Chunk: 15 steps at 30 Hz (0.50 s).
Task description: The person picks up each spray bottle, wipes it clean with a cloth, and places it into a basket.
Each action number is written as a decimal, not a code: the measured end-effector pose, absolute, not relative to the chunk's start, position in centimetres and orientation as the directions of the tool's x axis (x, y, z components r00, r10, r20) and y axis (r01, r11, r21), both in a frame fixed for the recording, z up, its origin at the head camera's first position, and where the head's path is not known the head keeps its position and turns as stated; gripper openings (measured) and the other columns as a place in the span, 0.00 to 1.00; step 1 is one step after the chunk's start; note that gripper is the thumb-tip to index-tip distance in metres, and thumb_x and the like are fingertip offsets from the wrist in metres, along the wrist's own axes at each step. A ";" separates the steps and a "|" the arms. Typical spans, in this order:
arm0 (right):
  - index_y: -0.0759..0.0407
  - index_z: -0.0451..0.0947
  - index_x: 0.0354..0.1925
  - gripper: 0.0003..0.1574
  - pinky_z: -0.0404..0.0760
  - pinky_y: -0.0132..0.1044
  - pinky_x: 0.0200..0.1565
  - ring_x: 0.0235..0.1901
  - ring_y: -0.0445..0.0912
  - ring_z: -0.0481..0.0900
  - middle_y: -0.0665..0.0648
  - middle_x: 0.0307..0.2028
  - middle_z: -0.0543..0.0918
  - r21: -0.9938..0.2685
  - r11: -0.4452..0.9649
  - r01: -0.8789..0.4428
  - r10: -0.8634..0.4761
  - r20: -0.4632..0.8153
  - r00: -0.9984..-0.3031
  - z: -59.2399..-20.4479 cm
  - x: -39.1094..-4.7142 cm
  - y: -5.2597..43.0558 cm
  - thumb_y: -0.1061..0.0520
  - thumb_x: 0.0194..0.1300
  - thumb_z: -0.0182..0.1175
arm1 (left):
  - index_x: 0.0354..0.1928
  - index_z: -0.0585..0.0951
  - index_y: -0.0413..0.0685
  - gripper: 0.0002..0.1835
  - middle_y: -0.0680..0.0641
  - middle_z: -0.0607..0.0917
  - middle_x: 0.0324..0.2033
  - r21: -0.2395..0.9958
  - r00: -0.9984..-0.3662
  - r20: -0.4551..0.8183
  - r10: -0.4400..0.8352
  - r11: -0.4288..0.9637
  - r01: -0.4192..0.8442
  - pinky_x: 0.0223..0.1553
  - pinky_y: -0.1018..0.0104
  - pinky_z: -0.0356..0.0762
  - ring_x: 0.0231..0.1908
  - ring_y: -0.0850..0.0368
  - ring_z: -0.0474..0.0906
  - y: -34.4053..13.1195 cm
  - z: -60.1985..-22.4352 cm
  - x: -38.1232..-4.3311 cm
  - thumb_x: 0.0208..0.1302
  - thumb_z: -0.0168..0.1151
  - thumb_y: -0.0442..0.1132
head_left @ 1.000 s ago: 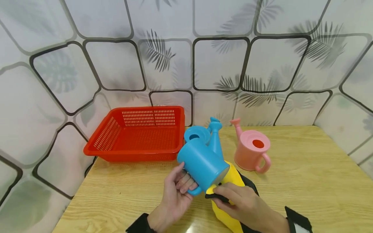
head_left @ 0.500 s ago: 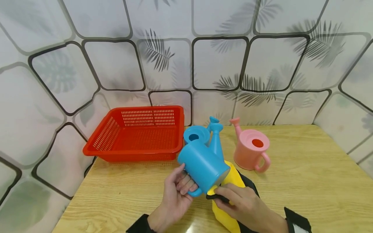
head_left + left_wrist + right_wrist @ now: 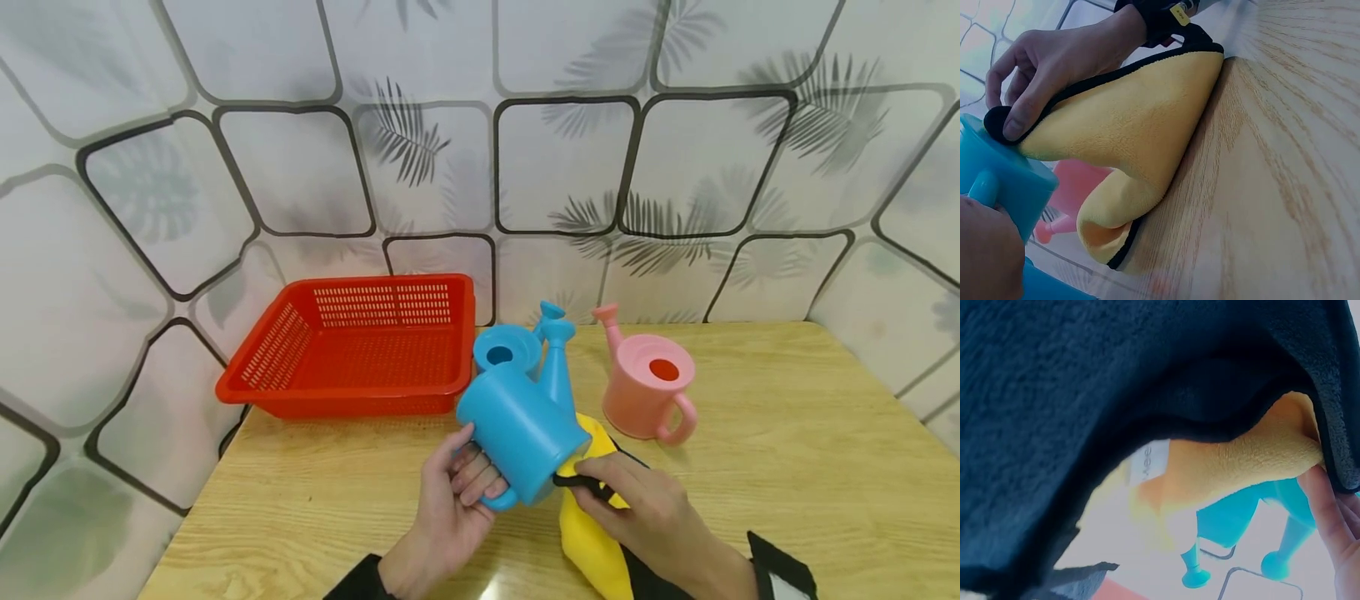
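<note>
A blue watering can (image 3: 517, 429) is tilted over the table, its base turned toward the right. My left hand (image 3: 457, 504) grips it by the handle from the left. With thumb and fingers, my right hand (image 3: 648, 512) pinches a yellow cloth with black edging (image 3: 592, 546) against the can's base. The rest of the cloth hangs down to the table, as its yellow side (image 3: 1122, 119) shows in the left wrist view. In the right wrist view the dark side of the cloth (image 3: 1035, 425) covers much of the scene, and a white tag (image 3: 1149, 462) shows.
A second blue watering can (image 3: 517, 337) stands behind the held one, partly hidden by it. To the right stands a pink watering can (image 3: 630, 396). A red plastic basket (image 3: 352, 406) sits at the back left of the wooden table (image 3: 300, 500), before a patterned backdrop.
My right hand has moved slightly right and up with the cloth, across the can's base. The left hand and the blue watering can have hardly moved.
</note>
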State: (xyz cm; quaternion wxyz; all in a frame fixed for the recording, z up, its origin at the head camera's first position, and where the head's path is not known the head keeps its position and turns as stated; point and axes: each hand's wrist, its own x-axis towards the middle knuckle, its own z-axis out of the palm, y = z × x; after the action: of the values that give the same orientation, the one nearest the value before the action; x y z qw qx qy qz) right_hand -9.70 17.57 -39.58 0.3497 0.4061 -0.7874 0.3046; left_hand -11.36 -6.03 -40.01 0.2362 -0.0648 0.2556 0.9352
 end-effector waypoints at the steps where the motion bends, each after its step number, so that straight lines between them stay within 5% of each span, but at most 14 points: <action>1: 0.61 0.81 0.41 0.20 0.81 0.20 0.35 0.27 0.35 0.82 0.51 0.33 0.87 -0.201 0.490 -0.848 -0.419 0.798 -0.432 -39.6 -9.8 17.7 0.46 0.77 0.55 | 0.16 0.57 0.58 0.26 0.60 0.59 0.11 0.444 -0.880 -0.244 0.408 -0.759 -0.476 0.28 0.75 0.64 0.13 0.67 0.57 -6.0 -40.0 -11.3 0.77 0.48 0.50; 10: 0.62 0.83 0.39 0.24 0.81 0.20 0.36 0.28 0.38 0.83 0.51 0.33 0.87 -0.172 0.560 -0.810 -0.334 0.848 -0.411 -39.6 -10.8 19.1 0.43 0.76 0.56 | 0.17 0.60 0.59 0.26 0.60 0.60 0.10 0.452 -0.881 -0.243 0.405 -0.757 -0.472 0.27 0.75 0.63 0.12 0.68 0.56 -6.2 -39.9 -11.3 0.77 0.48 0.50; 15: 0.63 0.82 0.41 0.25 0.82 0.20 0.36 0.28 0.38 0.84 0.52 0.34 0.86 -0.215 0.564 -0.797 -0.330 0.826 -0.456 -39.5 -10.9 19.7 0.42 0.76 0.55 | 0.17 0.60 0.59 0.26 0.60 0.60 0.10 0.444 -0.878 -0.241 0.413 -0.758 -0.478 0.28 0.75 0.64 0.12 0.67 0.57 -6.2 -39.9 -11.2 0.77 0.48 0.51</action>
State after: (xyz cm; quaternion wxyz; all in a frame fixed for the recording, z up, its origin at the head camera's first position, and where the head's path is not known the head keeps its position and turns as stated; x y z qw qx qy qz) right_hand -10.94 19.67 -39.52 0.3832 0.3537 -0.7969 0.3051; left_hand -11.25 -6.24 -39.89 0.2382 -0.0644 0.2538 0.9352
